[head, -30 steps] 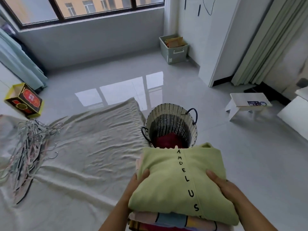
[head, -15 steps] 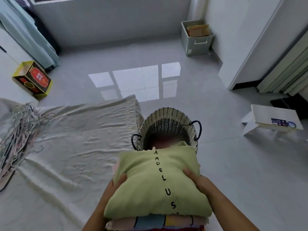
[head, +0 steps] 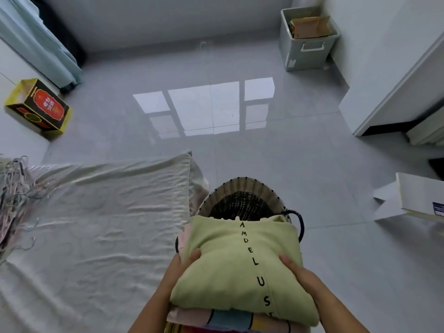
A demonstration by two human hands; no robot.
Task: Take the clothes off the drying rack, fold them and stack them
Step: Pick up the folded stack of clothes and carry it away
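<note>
A stack of folded clothes (head: 237,265) fills the lower middle, topped by a light green garment with black letters; pink and striped pieces show beneath. My left hand (head: 183,260) grips the stack's left side, thumb on top. My right hand (head: 294,269) grips its right side the same way. The stack hangs over the near rim of a woven laundry basket (head: 242,191) standing on the floor. The basket's inside is mostly hidden by the stack.
A wrinkled white sheet (head: 96,224) covers the floor at left, with a heap of hangers (head: 14,198) on its left edge. A yellow-red box (head: 38,108), a grey bin (head: 307,42) and a white low stool (head: 418,198) stand around on the glossy tiles.
The stack has moved forward and down over the basket, covering its contents. My view has tilted further down and closer to the basket.
</note>
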